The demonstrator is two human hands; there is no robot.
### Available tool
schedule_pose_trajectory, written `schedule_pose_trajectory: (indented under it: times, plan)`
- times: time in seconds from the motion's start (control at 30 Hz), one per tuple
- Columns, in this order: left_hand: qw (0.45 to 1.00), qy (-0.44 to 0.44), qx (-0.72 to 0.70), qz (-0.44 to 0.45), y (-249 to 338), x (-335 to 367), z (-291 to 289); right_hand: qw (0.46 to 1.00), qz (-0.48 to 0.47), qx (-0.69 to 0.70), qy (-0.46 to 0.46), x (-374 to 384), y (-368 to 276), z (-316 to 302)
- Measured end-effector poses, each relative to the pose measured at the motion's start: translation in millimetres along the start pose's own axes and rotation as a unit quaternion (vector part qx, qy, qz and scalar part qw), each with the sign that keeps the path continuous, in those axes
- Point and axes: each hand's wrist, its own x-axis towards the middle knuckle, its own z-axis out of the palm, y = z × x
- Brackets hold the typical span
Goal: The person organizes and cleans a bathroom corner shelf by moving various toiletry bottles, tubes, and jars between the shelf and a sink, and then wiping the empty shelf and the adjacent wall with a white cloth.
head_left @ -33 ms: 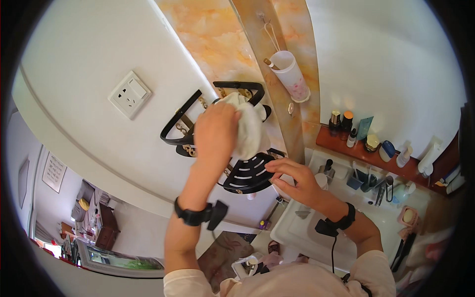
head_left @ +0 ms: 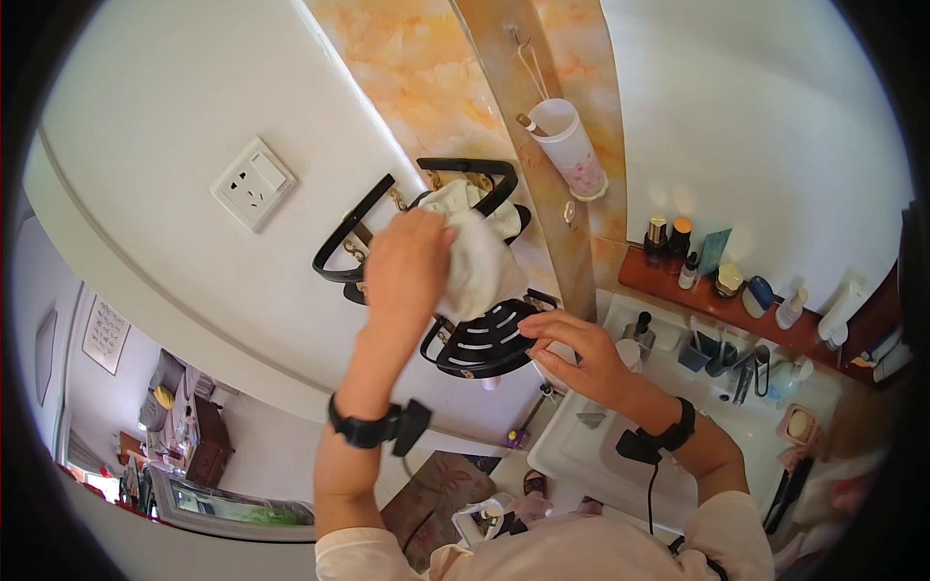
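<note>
My left hand (head_left: 407, 266) is closed on a white cloth (head_left: 480, 271), which hangs in front of a black corner rack on the wall. More white cloth (head_left: 463, 197) lies at the rack's upper shelf (head_left: 507, 184); whether it is the same piece I cannot tell. Below the held cloth is the slotted lower shelf (head_left: 481, 351), partly covered by it. At that shelf's right edge, my right hand (head_left: 581, 355) pinches the rim between thumb and fingers. A black band with a small box is on each wrist.
A white socket (head_left: 254, 184) is on the left wall. A pink-patterned cup (head_left: 572, 150) hangs above the right side. Bottles and jars line a red-brown ledge (head_left: 717, 302) over the white sink (head_left: 601, 465), which holds a faucet (head_left: 746, 373) and toothbrush cups.
My left hand has moved down and slightly left with the white cloth, uncovering more cloth at the upper shelf. My right hand stays at the lower shelf's edge.
</note>
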Motion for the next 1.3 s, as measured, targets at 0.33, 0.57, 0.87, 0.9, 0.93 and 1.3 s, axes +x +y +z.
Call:
schedule_pose_trajectory:
  times: [0.33, 0.57, 0.87, 0.9, 0.93, 1.3]
  plan:
    - [0.999, -0.010, -0.028, -0.029, -2.8, -7.9, -14.4, 0.996, 0.069, 0.047, 0.022, -18.9, 0.6, -27.0]
    - [0.991, 0.056, 0.114, -0.030, 54.8, 47.2, 36.8, 0.998, 0.036, 0.040, 0.020, -20.6, 6.6, -24.5]
    - [0.992, 0.018, 0.119, 0.025, -14.3, -31.8, -25.8, 0.996, 0.074, 0.056, 0.017, -22.6, 6.6, -32.2]
    - [0.993, 0.003, 0.112, 0.024, -17.4, -33.7, -32.0, 0.996, 0.070, 0.049, 0.015, -23.2, 8.5, -33.9]
    - [0.994, -0.012, 0.104, 0.023, -17.6, -33.6, -35.8, 0.996, 0.070, 0.051, 0.014, -23.3, 10.3, -33.9]
    - [0.994, 0.030, 0.103, 0.031, 37.8, 27.0, 16.1, 0.995, 0.053, 0.083, 0.007, -14.7, 11.0, -19.4]
